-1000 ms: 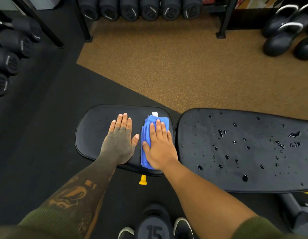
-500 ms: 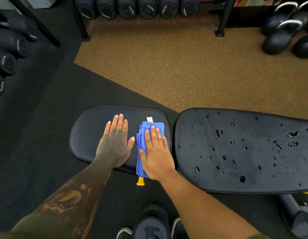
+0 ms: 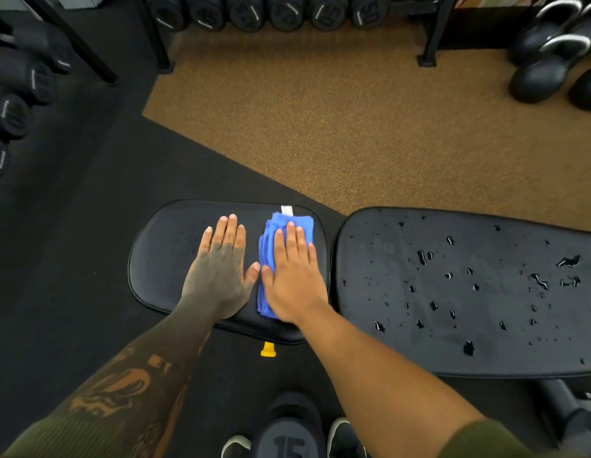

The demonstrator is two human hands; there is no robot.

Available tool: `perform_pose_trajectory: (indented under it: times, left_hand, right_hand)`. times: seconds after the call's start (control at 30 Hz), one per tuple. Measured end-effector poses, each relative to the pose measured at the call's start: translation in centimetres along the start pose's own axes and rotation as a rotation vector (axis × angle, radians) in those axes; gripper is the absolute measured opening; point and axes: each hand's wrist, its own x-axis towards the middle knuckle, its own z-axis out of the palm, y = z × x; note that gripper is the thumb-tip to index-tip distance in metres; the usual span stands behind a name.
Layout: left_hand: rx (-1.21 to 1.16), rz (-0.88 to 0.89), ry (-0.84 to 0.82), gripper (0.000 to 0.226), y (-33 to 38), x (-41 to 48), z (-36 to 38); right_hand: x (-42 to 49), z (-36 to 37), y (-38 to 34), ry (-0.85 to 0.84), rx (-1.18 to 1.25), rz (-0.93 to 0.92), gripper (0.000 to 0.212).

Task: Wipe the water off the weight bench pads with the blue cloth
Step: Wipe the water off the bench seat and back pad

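Note:
A folded blue cloth [image 3: 271, 239] with a white tag lies on the right part of the small black seat pad [image 3: 165, 256]. My right hand [image 3: 292, 276] presses flat on the cloth, fingers together and pointing away from me. My left hand [image 3: 221, 269] rests flat on the bare pad just left of the cloth, thumb almost touching my right thumb. The long back pad [image 3: 469, 292] to the right is covered with several water drops and small puddles. The seat pad shows only faint damp marks.
A yellow adjustment knob [image 3: 268, 350] sticks out under the seat pad's near edge. A 15 dumbbell [image 3: 287, 434] stands between my shoes. Dumbbell racks [image 3: 254, 11] line the back and left, kettlebells [image 3: 545, 61] sit at the back right. Brown flooring lies beyond the bench.
My right hand has slid the cloth away from me toward the seat pad's far edge. My left hand stayed flat on the pad beside it.

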Motion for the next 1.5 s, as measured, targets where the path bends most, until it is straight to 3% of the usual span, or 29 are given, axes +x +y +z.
perform_pose_trajectory:
  times: [0.17,0.4,0.57,0.73,1.0,1.27,1.5]
  left_hand:
    - [0.001,0.004,0.007,0.079,0.3,0.3,-0.2]
    - [-0.005,-0.015,0.024,0.078,-0.1,0.4,-0.4]
    - [-0.05,-0.028,0.03,0.079,-1.5,0.0,-0.5]
    - [-0.063,-0.041,0.012,0.08,-2.7,-0.2,-0.9]
    - [-0.058,-0.033,0.02,0.079,-2.9,-0.7,-1.1]
    - [-0.043,-0.008,0.001,0.079,-1.7,-0.3,-0.8]
    - [-0.047,0.01,-0.011,0.08,0.9,0.4,-0.7]
  right_hand:
    - [-2.4,0.5,1.8,-0.032,0.018,0.043,0.074]
    - [2.4,-1.0,2.4,-0.009,0.028,0.167,0.068]
    - [5.3,-1.4,-1.2,-0.049,0.012,0.08,0.066]
    - [2.1,-0.1,-3.7,-0.009,0.051,-0.045,0.065]
    - [2.3,-0.6,-0.6,-0.003,0.021,0.169,0.067]
    - [0.8,-0.1,-1.1,0.021,0.029,0.07,0.074]
    - [0.8,-0.2,1.7,0.01,0.066,0.184,0.069]
